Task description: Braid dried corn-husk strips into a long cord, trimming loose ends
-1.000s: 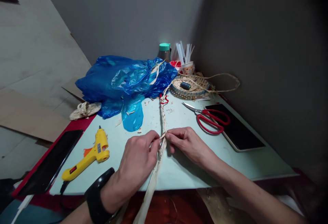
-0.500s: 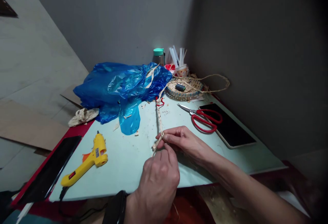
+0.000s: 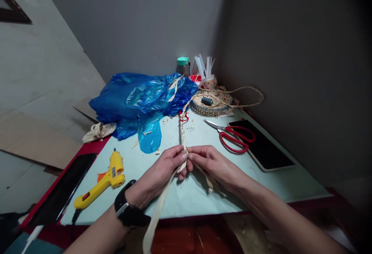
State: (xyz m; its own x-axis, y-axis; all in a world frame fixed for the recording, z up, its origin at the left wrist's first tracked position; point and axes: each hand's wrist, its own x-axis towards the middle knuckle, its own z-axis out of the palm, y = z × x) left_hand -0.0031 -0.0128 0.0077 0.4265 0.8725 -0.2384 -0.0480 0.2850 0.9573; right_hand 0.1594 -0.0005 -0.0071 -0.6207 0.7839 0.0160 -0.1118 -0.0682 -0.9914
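Note:
A narrow braid of pale fibre strips (image 3: 182, 134) runs up the middle of the pale green tabletop, with red cord (image 3: 184, 117) around it farther up. My left hand (image 3: 167, 165) pinches the near end of the braid between thumb and fingers. From beneath it a long flat strip (image 3: 158, 211) hangs over the table's front edge. My right hand (image 3: 212, 162) is closed on the same spot from the other side, fingertips touching the left thumb. Other strip ends (image 3: 210, 184) trail below the right hand. Beyond lies a round woven basket (image 3: 213, 109) with a dark thread spool (image 3: 207, 101) in it.
Red-handled scissors (image 3: 234, 139) rest partly on a black tablet (image 3: 270, 154) at the right. To the left are a yellow glue gun (image 3: 100, 186) and a black-screened device (image 3: 62, 194). A blue plastic bag (image 3: 116, 95), a bottle (image 3: 182, 68) and a cup of sticks (image 3: 209, 83) stand at the back.
My left hand has turned from back-up below the braid to its left side, thumb on top. A long strip now hangs toward me, and other ends have swung right.

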